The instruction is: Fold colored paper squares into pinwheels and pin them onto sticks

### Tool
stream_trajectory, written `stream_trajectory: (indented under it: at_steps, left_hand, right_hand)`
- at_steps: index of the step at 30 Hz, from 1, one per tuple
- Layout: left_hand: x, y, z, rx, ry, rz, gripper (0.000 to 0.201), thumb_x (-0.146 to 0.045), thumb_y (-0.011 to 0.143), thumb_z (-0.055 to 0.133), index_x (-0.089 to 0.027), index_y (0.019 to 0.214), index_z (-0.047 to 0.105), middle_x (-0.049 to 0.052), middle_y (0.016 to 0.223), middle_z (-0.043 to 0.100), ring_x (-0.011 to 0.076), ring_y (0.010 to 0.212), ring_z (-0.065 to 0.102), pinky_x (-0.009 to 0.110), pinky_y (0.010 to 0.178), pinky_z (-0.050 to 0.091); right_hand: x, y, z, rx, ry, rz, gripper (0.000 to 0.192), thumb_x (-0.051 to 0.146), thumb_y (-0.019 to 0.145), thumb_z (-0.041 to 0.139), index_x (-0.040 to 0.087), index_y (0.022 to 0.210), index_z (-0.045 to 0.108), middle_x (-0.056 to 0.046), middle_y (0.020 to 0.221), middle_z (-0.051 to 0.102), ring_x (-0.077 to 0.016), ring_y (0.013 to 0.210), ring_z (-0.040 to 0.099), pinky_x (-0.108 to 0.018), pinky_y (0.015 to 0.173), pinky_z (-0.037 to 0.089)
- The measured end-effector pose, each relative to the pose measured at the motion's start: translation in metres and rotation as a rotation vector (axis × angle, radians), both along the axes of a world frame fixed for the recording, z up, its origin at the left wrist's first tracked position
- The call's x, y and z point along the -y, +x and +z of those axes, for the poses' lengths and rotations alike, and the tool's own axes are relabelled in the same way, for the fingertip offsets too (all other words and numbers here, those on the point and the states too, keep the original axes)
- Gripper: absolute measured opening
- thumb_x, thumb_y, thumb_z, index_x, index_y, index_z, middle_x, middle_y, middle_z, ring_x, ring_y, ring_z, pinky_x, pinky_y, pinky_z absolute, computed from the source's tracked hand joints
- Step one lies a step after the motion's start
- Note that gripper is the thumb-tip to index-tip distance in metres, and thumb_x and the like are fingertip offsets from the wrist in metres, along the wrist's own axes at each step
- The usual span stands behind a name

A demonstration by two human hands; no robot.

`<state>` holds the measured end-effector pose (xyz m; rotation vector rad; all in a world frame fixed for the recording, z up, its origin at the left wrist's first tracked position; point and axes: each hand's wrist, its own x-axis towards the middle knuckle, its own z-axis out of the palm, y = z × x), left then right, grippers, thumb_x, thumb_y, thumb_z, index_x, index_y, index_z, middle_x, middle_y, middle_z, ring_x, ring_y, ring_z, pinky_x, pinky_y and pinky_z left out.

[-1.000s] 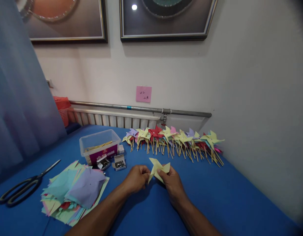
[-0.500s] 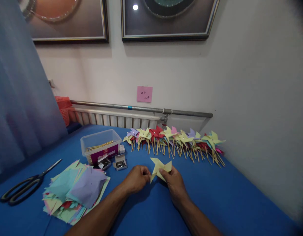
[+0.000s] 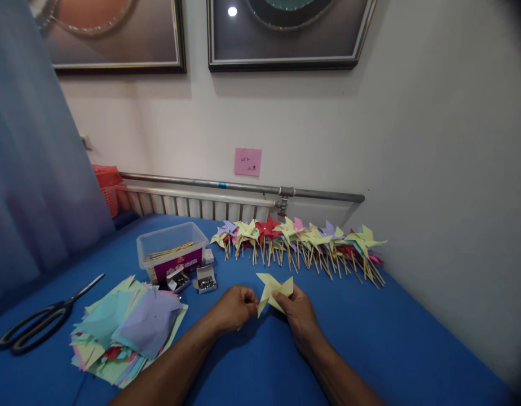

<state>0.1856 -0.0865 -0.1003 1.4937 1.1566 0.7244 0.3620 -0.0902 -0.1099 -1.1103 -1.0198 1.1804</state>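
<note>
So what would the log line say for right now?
left hand: pinching edge of yellow pinwheel | right hand: holding yellow pinwheel | paper stack: left on blue table | finished pinwheels: along wall

yellow pinwheel (image 3: 274, 291) seemingly tilted slightly between hands.

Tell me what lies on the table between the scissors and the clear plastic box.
In the head view, the stack of cut coloured paper squares fills most of the stretch between the scissors and the clear plastic box; around it only bare blue tablecloth shows.
</note>
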Motion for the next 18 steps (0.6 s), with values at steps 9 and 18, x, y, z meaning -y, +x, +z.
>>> stream_trajectory:
  at_steps: [9, 18]
  left_hand:
    - [-0.0013, 0.0004, -0.0009, -0.023, -0.021, 0.012, 0.009, -0.019, 0.066, 0.057, -0.015, 0.073, 0.062, -0.006, 0.051, 0.05, 0.0069, 0.041, 0.038, 0.02, 0.042, 0.025]
    - [-0.0005, -0.0005, -0.0006, -0.018, -0.009, 0.013, 0.009, -0.019, 0.065, 0.059, -0.015, 0.072, 0.061, -0.006, 0.053, 0.051, 0.0067, 0.043, 0.039, 0.02, 0.043, 0.027]
  right_hand:
    - [-0.0064, 0.0023, -0.0066, 0.045, -0.008, -0.007, 0.041, 0.046, 0.059, 0.08, 0.018, 0.084, 0.065, -0.002, 0.071, 0.071, -0.0211, 0.064, 0.063, -0.03, 0.062, 0.05]
    - [-0.0023, 0.0043, -0.0018, 0.057, 0.012, -0.006, 0.037, 0.043, 0.063, 0.078, 0.017, 0.087, 0.067, -0.003, 0.075, 0.073, -0.0218, 0.067, 0.065, -0.03, 0.063, 0.051]
